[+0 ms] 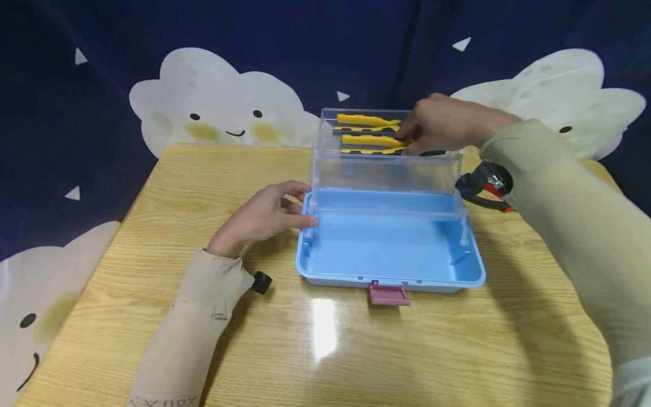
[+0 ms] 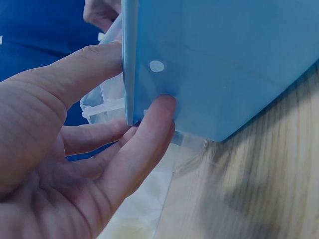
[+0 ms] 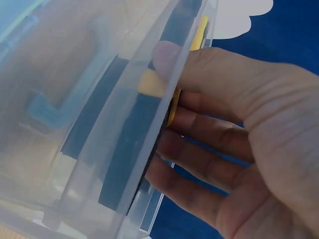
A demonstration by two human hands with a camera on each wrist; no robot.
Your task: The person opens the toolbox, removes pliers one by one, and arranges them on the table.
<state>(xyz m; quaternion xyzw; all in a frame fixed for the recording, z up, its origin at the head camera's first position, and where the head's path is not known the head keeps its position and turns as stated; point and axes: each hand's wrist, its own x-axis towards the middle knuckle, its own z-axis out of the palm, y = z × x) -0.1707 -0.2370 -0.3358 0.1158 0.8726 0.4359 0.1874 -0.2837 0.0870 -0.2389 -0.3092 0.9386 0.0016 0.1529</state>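
Observation:
A light blue toolbox (image 1: 378,243) stands on the table with its clear tray (image 1: 386,172) raised at the back. My left hand (image 1: 264,212) grips the box's left wall; in the left wrist view the thumb (image 2: 94,64) lies at the rim and other fingers touch the outer side. Two yellow-handled tools that look like pliers lie in the tray, a rear pair (image 1: 363,119) and a front pair (image 1: 368,140). Over their right part, my right hand (image 1: 442,121) pinches the front pair between thumb and fingers. Yellow plastic (image 3: 151,83) shows through the clear wall there; the tools' heads are hidden.
A red-and-black-handled tool (image 1: 490,203) lies right of the box, partly covered by the right sleeve. The pink latch (image 1: 389,294) hangs down at the box's front. A dark blue curtain (image 1: 285,34) with cloud prints hangs behind the wooden table (image 1: 152,226).

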